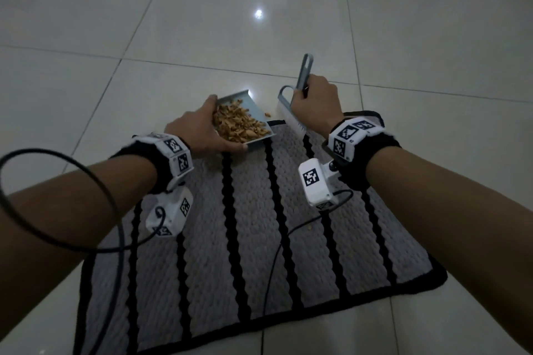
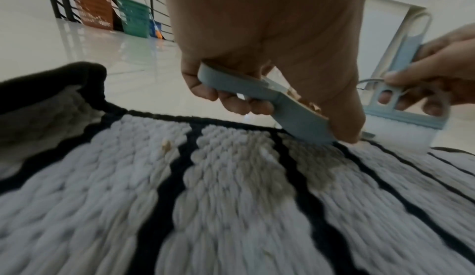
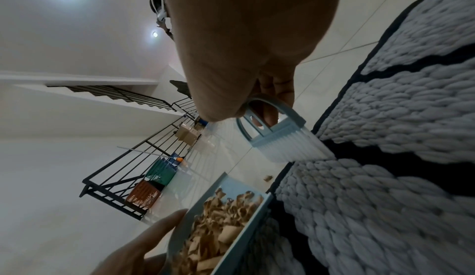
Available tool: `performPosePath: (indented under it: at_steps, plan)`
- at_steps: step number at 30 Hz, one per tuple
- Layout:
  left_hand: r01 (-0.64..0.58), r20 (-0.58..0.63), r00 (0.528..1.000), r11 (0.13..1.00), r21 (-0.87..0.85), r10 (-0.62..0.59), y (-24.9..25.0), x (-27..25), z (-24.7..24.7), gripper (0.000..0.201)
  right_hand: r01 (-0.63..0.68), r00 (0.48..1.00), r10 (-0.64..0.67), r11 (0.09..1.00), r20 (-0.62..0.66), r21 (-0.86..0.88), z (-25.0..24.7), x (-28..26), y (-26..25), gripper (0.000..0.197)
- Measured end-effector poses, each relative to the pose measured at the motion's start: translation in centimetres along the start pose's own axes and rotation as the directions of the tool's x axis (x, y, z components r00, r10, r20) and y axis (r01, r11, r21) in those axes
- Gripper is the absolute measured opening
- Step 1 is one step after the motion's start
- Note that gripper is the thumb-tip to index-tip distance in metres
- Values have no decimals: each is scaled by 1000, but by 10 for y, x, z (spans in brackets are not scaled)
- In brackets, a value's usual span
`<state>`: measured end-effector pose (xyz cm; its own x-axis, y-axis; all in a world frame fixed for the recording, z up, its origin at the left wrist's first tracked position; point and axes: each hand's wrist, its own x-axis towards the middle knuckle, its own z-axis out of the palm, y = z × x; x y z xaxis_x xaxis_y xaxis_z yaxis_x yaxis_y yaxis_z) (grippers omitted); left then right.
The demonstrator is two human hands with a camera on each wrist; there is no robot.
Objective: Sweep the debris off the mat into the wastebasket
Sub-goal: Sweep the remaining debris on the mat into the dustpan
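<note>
Underfoot, a glossy pale tiled floor [image 1: 288, 23] mirrors two ceiling lights, and on it lies a grey woven mat [image 1: 259, 239] with black wavy stripes and a black border, one far corner folded up in the left-wrist view. At the mat's far edge the left hand [image 1: 199, 135] grips a grey-blue dustpan [image 1: 255, 112], fingers curled under its handle and thumb on its near edge; the pan is heaped with tan debris [image 1: 239, 124]. A few crumbs lie loose on the tile just beyond the border and on the mat. The right hand [image 1: 314, 101] is clenched round the handle of a small brush [image 1: 291, 115], its white bristles meeting the mat edge. Farther off, by a black stair railing [image 3: 133, 165], stand a green basket [image 2: 135, 19] and an orange one [image 2: 93, 7]; which is the wastebasket I cannot tell.
</note>
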<state>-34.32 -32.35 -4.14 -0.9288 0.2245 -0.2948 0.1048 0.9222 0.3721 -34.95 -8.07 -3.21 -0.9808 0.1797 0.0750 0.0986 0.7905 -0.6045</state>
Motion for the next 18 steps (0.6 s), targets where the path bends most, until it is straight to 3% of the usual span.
performPosePath:
  at_steps: [5, 10, 18]
  plan:
    - [2, 91, 996, 1000, -6, -2, -16, 34, -14, 150, -51, 999, 51, 998, 2, 27, 5, 5, 1, 28]
    - [7, 105, 994, 1000, 9, -8, -21, 64, -22, 130, -78, 997, 78, 996, -9, 35, 6, 10, 1, 31]
    - [-40, 243, 969, 999, -21, 44, -25, 91, -28, 123, -56, 998, 56, 998, -29, 12, 15, 4, -18, 35]
